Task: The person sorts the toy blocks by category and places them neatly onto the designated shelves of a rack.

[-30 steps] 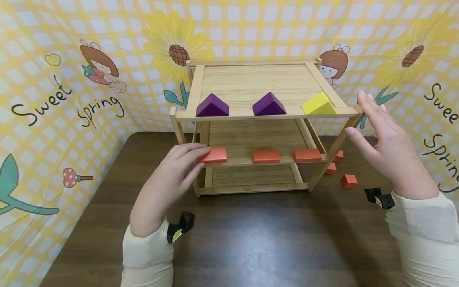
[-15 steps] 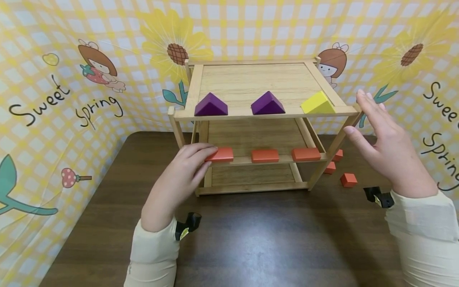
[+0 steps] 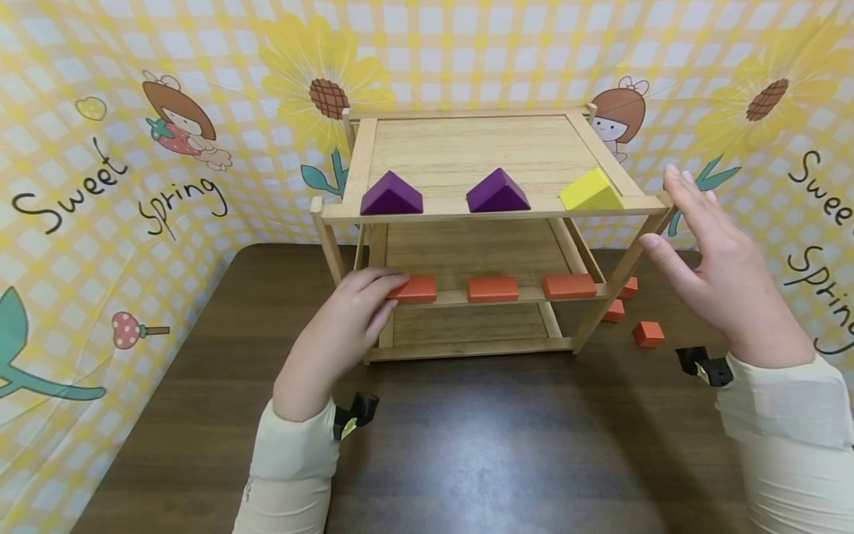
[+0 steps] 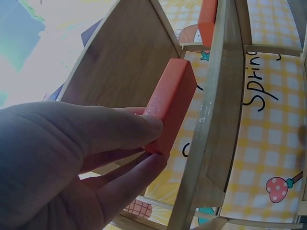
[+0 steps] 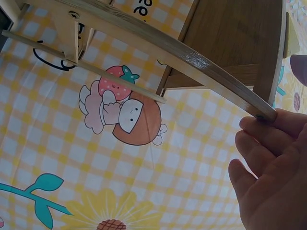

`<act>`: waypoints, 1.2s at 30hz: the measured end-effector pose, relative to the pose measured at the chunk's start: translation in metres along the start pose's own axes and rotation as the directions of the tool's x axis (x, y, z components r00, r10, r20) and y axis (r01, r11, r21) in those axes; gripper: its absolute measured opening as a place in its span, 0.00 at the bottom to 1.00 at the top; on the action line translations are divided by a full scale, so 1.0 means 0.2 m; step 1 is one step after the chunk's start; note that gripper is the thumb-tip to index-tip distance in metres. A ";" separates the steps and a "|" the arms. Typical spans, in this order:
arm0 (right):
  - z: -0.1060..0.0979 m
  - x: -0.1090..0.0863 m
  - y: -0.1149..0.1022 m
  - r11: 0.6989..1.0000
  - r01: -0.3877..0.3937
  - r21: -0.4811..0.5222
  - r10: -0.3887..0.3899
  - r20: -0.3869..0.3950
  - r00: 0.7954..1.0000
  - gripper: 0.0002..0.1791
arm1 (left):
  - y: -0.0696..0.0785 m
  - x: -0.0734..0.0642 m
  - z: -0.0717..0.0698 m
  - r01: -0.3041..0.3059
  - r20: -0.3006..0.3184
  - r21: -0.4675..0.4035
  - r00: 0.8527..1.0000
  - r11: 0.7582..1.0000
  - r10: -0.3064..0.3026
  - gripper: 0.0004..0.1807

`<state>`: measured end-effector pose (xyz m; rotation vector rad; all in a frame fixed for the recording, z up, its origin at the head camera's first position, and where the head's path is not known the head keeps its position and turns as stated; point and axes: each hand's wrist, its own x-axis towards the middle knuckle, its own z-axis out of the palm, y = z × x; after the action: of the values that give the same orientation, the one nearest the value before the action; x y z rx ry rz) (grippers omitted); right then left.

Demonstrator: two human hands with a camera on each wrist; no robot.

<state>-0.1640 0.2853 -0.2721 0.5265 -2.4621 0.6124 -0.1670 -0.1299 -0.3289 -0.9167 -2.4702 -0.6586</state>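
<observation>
My left hand (image 3: 347, 319) pinches a red rectangular block (image 3: 416, 288) by its left end, at the front edge of the middle shelf. In the left wrist view the thumb lies on one face of that block (image 4: 172, 96), with fingertips under its lower end. Two more red blocks, one in the middle (image 3: 493, 288) and one at the right (image 3: 569, 285), lie along the same edge. At the upper right corner of the wooden rack (image 3: 480, 144), my right hand (image 3: 727, 274) has its fingers extended; in the right wrist view its fingertips touch the post end.
Along the top shelf's front edge stand two purple triangular blocks (image 3: 391, 194) (image 3: 497, 191) and a yellow one (image 3: 592, 190). Several small red cubes (image 3: 649, 334) lie on the dark table (image 3: 467, 445) right of the rack. A checked cloth (image 3: 467, 44) hangs behind.
My left hand has slid the left red block a little to the right along the middle shelf's edge, closer to the middle one. My right hand stays at the rack's corner.
</observation>
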 end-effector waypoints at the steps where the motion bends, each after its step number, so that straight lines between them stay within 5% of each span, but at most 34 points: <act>1: 0.00 0.00 0.00 1.000 -0.001 -0.001 0.001 0.001 1.000 0.37 | 0.00 0.00 0.00 0.005 0.005 0.002 1.000 1.000 -0.005 0.14; 36: -0.01 -0.01 -0.01 0.998 -0.055 0.025 0.054 0.031 0.998 0.37 | -0.01 0.01 0.03 0.052 0.069 -0.009 0.996 0.999 -0.051 0.12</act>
<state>-0.1610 0.2857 -0.2710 0.4833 -2.5068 0.6639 -0.1712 -0.1276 -0.3331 -0.8971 -2.5613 -0.6687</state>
